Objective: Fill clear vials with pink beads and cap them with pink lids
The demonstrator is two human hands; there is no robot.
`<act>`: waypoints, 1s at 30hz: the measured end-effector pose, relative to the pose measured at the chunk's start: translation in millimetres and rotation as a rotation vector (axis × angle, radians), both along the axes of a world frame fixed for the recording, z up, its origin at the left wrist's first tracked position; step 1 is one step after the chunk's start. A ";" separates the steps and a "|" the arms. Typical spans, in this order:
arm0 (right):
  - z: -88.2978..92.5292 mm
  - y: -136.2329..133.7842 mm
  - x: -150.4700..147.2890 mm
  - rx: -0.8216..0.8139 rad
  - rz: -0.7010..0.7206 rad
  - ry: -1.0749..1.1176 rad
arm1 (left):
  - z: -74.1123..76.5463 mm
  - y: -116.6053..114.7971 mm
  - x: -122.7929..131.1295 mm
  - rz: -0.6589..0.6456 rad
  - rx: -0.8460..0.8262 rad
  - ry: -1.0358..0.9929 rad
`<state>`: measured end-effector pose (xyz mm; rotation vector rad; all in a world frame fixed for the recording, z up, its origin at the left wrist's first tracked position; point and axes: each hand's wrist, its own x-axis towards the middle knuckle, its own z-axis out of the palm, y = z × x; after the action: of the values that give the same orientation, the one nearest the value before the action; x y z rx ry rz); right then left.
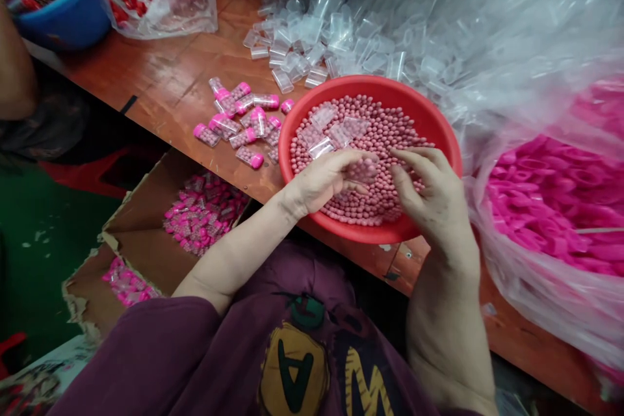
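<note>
A red bowl (451, 149) filled with small pink beads (380, 136) stands before me. My left hand (326, 181) is closed round a small clear plastic container (363, 170) with pink beads in it, held over the bowl. To its right, my right hand (436, 198) hovers above the bowl's right side, thumb and fingers apart, with nothing visible between them. Several clear containers (341, 132) lie on the beads. Left of the bowl, filled containers with bright pink caps (244, 136) are scattered on the table.
Loose clear containers (312, 32) form a big pile behind the bowl. At right, a plastic bag (517, 273) holds bright pink caps (546, 208). Cardboard boxes (141, 234) with filled containers stand below the table edge. A blue bucket (82, 13) and another person's arm (14, 65) are at left.
</note>
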<state>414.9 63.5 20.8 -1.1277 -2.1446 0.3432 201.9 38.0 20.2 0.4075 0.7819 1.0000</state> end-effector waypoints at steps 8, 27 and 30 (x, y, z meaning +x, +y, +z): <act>25.1 -12.8 -21.8 -0.119 0.109 0.068 | -3.2 -7.3 1.8 -0.002 0.119 0.120; 20.2 5.2 -21.4 -0.203 0.192 0.007 | -8.6 -5.0 6.1 -0.077 0.101 0.249; 13.1 0.3 -19.8 -0.190 0.075 0.048 | -7.1 -5.2 5.3 -0.039 0.053 0.238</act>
<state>395.0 63.7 33.8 -1.1321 -2.1508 0.6137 207.2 32.8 13.1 0.5937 0.9589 0.9476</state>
